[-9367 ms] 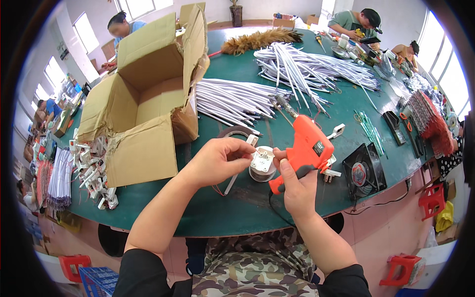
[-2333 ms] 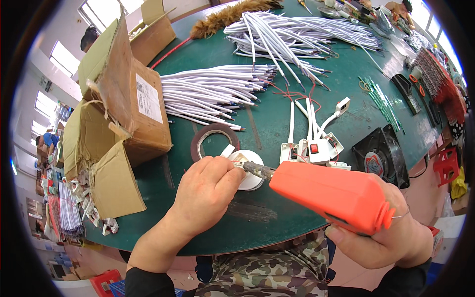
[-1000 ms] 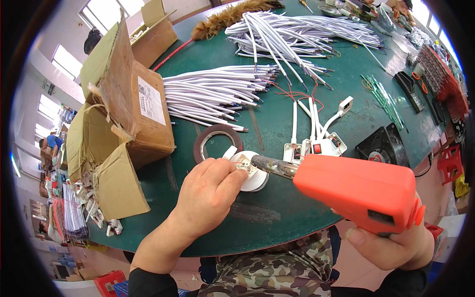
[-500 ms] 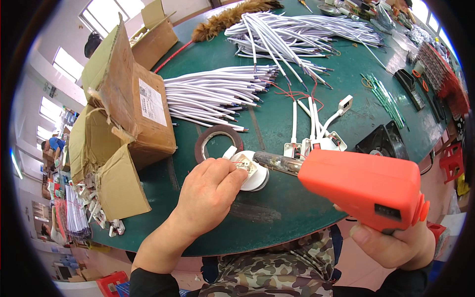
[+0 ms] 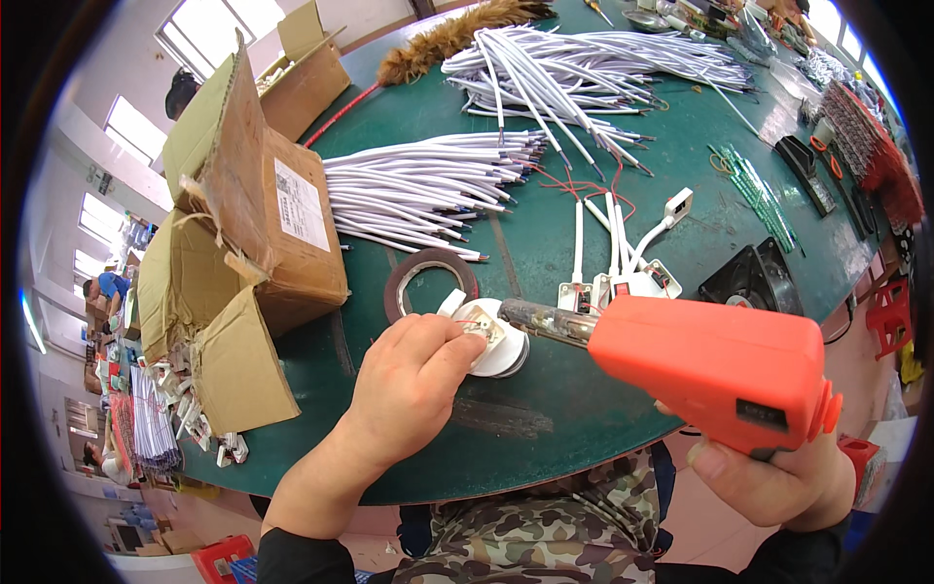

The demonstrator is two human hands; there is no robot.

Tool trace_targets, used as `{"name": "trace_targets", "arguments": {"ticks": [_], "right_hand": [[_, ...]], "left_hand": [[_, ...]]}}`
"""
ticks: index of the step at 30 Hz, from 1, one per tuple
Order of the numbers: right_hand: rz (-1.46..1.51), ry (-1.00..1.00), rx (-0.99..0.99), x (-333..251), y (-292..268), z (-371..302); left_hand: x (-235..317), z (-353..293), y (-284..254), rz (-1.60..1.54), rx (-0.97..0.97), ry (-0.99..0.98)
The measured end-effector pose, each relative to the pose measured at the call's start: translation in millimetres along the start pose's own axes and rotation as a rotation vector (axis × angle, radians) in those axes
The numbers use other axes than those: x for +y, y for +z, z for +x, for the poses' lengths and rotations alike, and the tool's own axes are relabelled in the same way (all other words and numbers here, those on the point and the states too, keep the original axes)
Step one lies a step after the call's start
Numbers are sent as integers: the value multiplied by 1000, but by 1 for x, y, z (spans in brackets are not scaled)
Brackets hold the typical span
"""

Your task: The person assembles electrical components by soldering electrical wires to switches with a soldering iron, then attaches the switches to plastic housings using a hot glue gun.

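My left hand point(image 5: 407, 384) pinches a small white plastic housing point(image 5: 492, 329) with a thin red wire at its open top. The housing rests on a round white spool-like piece point(image 5: 511, 358) on the table. In my right hand point(image 5: 778, 482) is a red-orange gun-shaped tool point(image 5: 705, 365) with a stained metal barrel. Its tip point(image 5: 516, 310) is right at the housing's right side; whether they touch, I cannot tell. The trigger fingers are mostly hidden behind the tool's body. Just beyond my left hand lies a roll of dark tape point(image 5: 394, 292).
Several white cables with small housings point(image 5: 632, 280) lie beyond the barrel. Bundles of white cable point(image 5: 418, 185) cover the far side. An open cardboard box point(image 5: 306, 263) stands at the left. A black plastic holder point(image 5: 754, 277), green strips point(image 5: 759, 200) and scissors point(image 5: 829, 161) lie to the right.
Almost nothing differs. The tool, the housing and both hands hold nearly the same places.
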State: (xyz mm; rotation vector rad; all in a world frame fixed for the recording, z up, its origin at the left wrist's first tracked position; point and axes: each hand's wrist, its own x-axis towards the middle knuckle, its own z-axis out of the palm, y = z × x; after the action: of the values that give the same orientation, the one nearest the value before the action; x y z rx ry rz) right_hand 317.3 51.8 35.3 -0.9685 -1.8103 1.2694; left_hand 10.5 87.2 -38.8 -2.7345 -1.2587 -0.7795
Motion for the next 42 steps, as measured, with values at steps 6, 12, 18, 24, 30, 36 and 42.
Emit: {"name": "trace_targets", "arguments": {"ticks": [6, 12, 18, 24, 30, 36, 42], "right_hand": [[-17, -57, -4, 5, -1, -3], [4, -4, 10, 6, -2, -3], [-459, -248, -157, -1, -3, 13], [-151, -85, -56, 10, 7, 15], [-121, -102, -62, 13, 4, 14], [20, -11, 143, 20, 8, 1], [110, 99, 136, 13, 9, -2]], "left_hand": [[-1, -1, 4, -74, 74, -38], [1, 0, 2, -54, 70, -40], [4, 1, 0, -25, 24, -39], [3, 1, -2, -13, 14, -38], [4, 1, 1, -30, 62, -51], [5, -7, -3, 2, 131, -81], [1, -14, 2, -209, 36, -238]]}}
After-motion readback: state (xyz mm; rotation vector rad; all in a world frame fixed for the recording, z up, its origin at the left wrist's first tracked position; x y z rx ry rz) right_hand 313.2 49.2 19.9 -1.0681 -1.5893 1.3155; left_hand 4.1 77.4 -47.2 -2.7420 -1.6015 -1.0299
